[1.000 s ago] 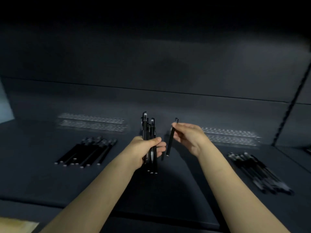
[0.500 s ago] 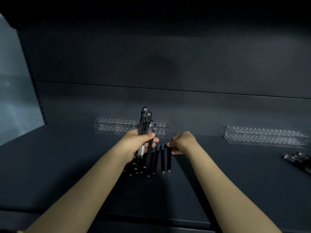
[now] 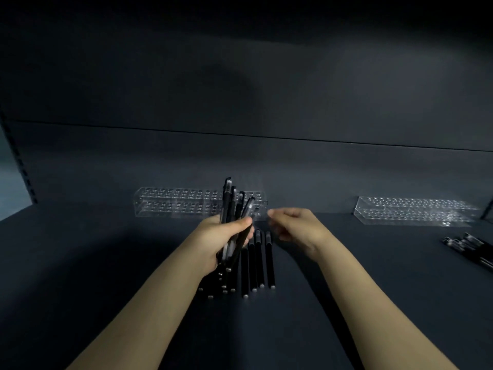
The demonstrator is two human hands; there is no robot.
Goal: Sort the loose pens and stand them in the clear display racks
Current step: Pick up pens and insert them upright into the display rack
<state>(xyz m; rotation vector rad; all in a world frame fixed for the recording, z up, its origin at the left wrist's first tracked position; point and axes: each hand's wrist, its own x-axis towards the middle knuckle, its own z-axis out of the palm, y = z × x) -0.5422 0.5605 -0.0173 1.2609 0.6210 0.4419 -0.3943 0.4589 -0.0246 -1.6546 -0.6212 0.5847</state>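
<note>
My left hand (image 3: 221, 239) grips a bundle of black pens (image 3: 234, 204), held upright with their caps fanned out above the fist. Beneath it a row of black pens (image 3: 257, 260) lies side by side on the dark shelf (image 3: 106, 263). My right hand (image 3: 296, 228) hovers just right of the bundle, fingers curled loosely and nothing in them. Behind the hands stands a clear display rack (image 3: 176, 201) with rows of holes, no pens standing in it. A second clear rack (image 3: 410, 213) sits at the right, also without pens.
Another pile of black pens (image 3: 469, 247) lies at the far right edge of the shelf. The dark back wall rises right behind the racks. A slotted upright rail (image 3: 18, 158) runs down the left side.
My right hand laid its single pen onto the row on the shelf and has lifted away with nothing in it. The view has swung left, putting the lying pens under my hands.
</note>
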